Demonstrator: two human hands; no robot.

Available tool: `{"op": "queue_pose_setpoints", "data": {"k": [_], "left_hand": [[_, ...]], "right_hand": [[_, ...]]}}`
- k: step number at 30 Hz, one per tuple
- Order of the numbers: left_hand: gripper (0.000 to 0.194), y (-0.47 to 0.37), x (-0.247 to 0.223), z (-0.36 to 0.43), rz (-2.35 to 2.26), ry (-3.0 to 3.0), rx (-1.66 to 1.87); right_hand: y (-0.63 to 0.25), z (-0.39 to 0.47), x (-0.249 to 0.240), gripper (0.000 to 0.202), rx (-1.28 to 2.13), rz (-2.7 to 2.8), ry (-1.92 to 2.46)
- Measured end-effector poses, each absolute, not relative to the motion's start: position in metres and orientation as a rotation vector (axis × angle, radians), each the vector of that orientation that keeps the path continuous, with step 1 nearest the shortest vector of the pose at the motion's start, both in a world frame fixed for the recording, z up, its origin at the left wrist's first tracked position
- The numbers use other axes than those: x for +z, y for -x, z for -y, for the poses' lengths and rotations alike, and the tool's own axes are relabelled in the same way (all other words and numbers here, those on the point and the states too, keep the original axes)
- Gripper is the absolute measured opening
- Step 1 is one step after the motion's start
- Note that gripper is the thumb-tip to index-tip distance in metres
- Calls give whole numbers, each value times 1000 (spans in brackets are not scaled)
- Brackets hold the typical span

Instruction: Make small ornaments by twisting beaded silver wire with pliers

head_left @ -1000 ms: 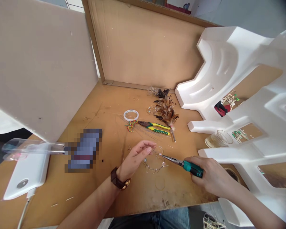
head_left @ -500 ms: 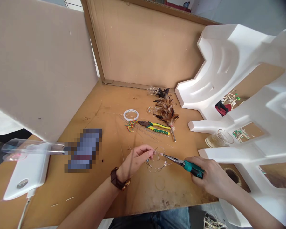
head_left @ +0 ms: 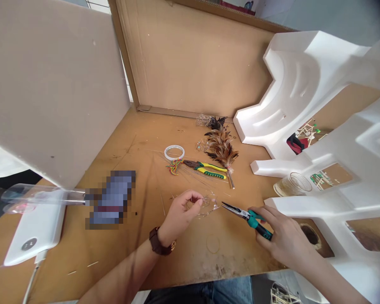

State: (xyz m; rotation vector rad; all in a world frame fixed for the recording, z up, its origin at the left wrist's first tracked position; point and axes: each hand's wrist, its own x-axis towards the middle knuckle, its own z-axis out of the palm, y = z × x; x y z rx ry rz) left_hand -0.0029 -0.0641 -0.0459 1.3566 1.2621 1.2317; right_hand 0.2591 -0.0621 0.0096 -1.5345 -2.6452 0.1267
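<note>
Between thumb and forefinger my left hand (head_left: 184, 213) pinches a thin wire ring with clear beads (head_left: 213, 206), held just above the table. A watch with a dark strap is on that wrist. My right hand (head_left: 280, 230) grips long-nose pliers (head_left: 248, 218) by their teal and black handles. The jaws are slightly parted and point at the beaded wire, a short gap away from it. Fine details of the wire's loops are too small to make out.
Beyond my hands lie yellow-green pliers (head_left: 205, 169), a white tape roll (head_left: 174, 152), loose wires and a feather duster (head_left: 222, 145). A phone (head_left: 112, 200) and a white power bank (head_left: 38, 228) are left. White foam packing (head_left: 256, 126) and a glass (head_left: 293, 184) stand right.
The long-nose pliers have come away from the beaded wire and their jaws and handles have spread. My left hand has turned the wire ring so it lies flatter.
</note>
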Motion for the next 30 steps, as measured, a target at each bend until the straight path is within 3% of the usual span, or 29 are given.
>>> {"op": "queue_pose_setpoints", "data": {"k": [15, 30], "left_hand": [[9, -3, -48, 69, -1348, -1660, 1380], [9, -3, -53, 69, -1349, -1676, 1360]], "right_hand": [[-217, 74, -14, 37, -260, 2507, 1450], [-221, 77, -11, 34, -395, 2527, 1414]]}}
